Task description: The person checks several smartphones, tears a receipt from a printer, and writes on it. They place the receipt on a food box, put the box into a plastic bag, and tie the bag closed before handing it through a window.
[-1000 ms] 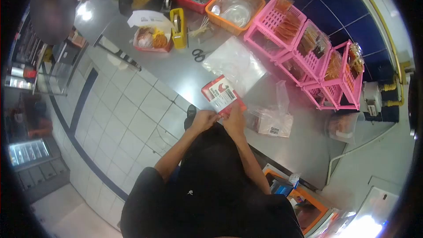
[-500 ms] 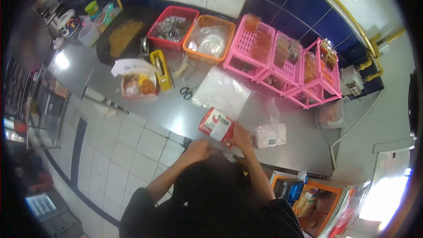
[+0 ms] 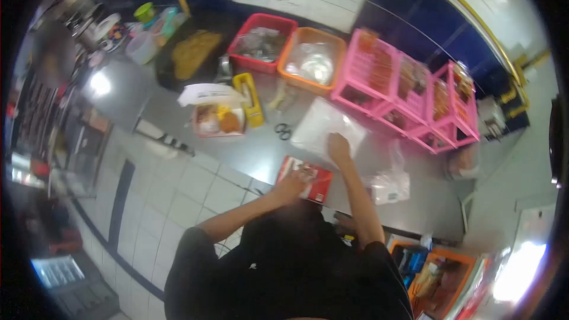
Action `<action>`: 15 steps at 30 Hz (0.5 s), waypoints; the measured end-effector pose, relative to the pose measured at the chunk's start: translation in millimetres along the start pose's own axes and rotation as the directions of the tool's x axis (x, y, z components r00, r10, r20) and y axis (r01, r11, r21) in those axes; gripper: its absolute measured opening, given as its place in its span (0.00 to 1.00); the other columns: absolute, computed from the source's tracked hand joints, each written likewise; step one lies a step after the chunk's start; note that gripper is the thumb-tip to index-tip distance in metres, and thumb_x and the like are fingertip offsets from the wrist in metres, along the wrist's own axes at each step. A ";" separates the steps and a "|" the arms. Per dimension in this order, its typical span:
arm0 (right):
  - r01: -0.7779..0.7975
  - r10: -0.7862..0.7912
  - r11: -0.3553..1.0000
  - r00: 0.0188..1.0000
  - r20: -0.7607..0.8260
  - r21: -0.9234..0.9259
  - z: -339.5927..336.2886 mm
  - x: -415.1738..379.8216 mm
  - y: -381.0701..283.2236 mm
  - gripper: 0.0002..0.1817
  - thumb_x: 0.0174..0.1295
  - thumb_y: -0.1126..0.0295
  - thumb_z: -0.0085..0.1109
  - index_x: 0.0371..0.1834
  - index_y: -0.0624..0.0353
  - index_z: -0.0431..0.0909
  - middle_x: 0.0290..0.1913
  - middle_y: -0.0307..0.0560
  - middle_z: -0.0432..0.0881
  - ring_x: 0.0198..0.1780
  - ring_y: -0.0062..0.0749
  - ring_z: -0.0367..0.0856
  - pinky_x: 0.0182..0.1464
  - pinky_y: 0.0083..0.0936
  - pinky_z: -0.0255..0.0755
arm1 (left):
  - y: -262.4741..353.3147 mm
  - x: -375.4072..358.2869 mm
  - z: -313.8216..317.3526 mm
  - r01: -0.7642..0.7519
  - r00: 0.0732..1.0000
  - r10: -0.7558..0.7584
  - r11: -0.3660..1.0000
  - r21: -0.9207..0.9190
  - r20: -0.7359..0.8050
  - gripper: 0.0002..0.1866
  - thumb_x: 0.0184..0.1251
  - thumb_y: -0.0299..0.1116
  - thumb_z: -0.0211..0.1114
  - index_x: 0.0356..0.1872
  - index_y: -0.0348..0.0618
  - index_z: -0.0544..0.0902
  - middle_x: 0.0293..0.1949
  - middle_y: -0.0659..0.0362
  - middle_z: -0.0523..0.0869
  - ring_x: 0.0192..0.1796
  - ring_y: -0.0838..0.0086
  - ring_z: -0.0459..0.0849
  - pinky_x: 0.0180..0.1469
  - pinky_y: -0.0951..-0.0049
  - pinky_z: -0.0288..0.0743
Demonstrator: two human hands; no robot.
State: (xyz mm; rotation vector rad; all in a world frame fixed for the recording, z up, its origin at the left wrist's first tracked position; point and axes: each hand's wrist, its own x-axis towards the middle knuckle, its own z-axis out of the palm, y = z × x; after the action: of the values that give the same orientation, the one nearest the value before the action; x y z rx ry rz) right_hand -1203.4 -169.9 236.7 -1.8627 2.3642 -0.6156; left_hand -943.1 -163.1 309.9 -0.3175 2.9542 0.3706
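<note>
On the counter (image 3: 236, 153), the red box (image 3: 320, 188) is closed but unbagged, covered by the left hand (image 3: 289, 188), fingers loosely spread. The bags (image 3: 317, 127) are touched by the right hand (image 3: 339, 149), fingers bunched (any pinch cannot be told). The other box (image 3: 220, 134) is filled, unclosed.

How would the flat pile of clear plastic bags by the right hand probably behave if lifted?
The flat pile of clear plastic bags looks thin and filmy, so it would probably droop. Its smooth sheen suggests the layers might slip under the right hand. Lying so flat, it is likely light for its spread.
</note>
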 end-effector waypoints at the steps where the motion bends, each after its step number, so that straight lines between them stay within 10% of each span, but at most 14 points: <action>1: -0.132 0.143 0.988 0.977 0.158 -0.079 0.3 4.0 -0.9 0.12 0.54 0.70 0.63 0.38 0.62 0.76 0.36 0.57 0.83 0.41 0.54 0.83 0.45 0.47 0.75 | 3.3 -14.2 -9.1 -0.010 0.998 0.005 0.998 -0.067 -0.065 0.55 0.45 0.51 0.79 0.75 0.54 0.59 0.78 0.51 0.53 0.80 0.46 0.47 0.77 0.36 0.43; 6: -0.150 0.130 0.989 0.889 0.440 0.011 -18.8 -0.3 -2.8 0.20 0.48 0.62 0.73 0.37 0.61 0.75 0.35 0.56 0.82 0.41 0.56 0.82 0.44 0.47 0.75 | 24.8 -73.1 -41.9 -0.007 0.948 -0.151 0.871 -0.491 -0.281 0.45 0.55 0.48 0.75 0.73 0.50 0.63 0.73 0.46 0.63 0.76 0.45 0.56 0.76 0.46 0.53; 10: 0.088 -0.095 0.987 0.995 0.041 0.135 10.7 -0.7 7.3 0.11 0.55 0.67 0.63 0.33 0.61 0.74 0.33 0.58 0.78 0.42 0.58 0.78 0.44 0.51 0.71 | 24.1 -72.0 -15.9 -0.001 0.877 -0.328 0.729 -0.684 -0.351 0.24 0.61 0.36 0.71 0.57 0.43 0.78 0.60 0.47 0.78 0.63 0.53 0.76 0.66 0.58 0.70; 15: -0.103 0.169 0.956 0.959 -0.228 0.276 -40.7 -46.3 -55.5 0.02 0.60 0.77 0.56 0.35 0.63 0.75 0.38 0.56 0.77 0.43 0.55 0.78 0.46 0.45 0.73 | 1.2 5.4 -56.7 -0.147 0.833 -0.381 0.547 -0.824 -0.402 0.10 0.64 0.28 0.65 0.45 0.39 0.85 0.43 0.49 0.87 0.48 0.55 0.86 0.54 0.61 0.78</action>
State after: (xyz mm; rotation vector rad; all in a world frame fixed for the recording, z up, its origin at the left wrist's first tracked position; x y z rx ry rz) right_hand -1152.3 -125.5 284.7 -1.5753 2.3848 -1.1449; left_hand -955.4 -177.6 363.6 -0.8575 2.9342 2.0109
